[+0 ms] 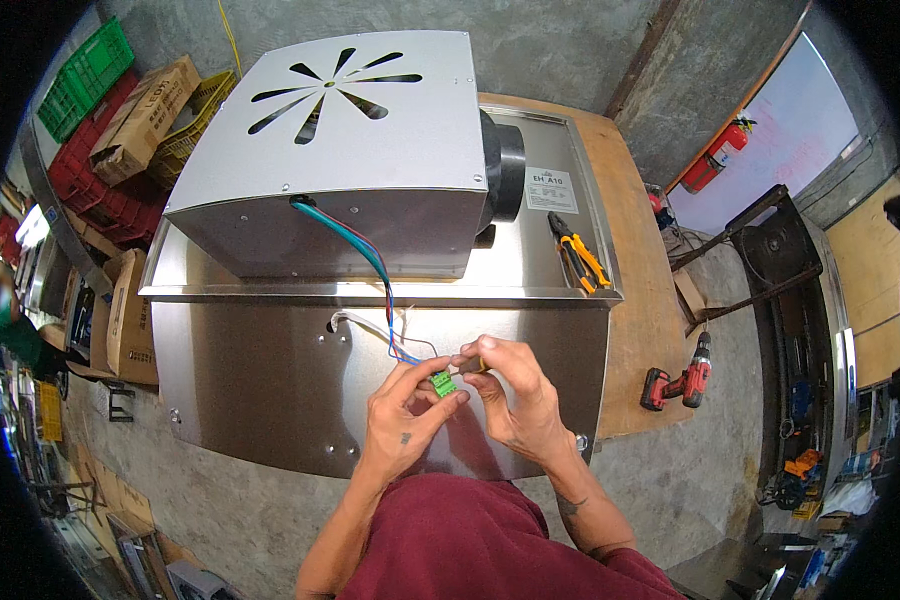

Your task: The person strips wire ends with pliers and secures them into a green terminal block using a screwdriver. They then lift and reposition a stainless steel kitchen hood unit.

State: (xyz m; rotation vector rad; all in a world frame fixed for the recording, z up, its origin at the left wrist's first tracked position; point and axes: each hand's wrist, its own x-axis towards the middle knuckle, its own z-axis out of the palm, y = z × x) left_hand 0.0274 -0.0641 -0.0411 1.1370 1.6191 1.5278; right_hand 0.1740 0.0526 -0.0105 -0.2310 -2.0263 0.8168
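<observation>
My left hand (400, 418) pinches a small green terminal block (444, 385) between thumb and fingers, above the brushed metal front panel. Thin blue, red and green wires (382, 275) come out of a hole in the silver motor housing (370, 160) and run down to the block. A white cable (360, 320) leaves a hole in the panel and reaches the same spot. In the fingers of my right hand (520, 405) is a small screwdriver (476, 366) with a dark and yellow handle, its tip at the block's right side. Exactly where the tip sits is hidden.
Yellow-handled pliers (588, 262) and a second, dark-handled tool lie on the metal hood top (595, 215), right of the housing. Near the wooden table's (640, 330) right edge is a red cordless drill (682, 380). Crates (90, 75) and cardboard boxes (130, 315) stand left.
</observation>
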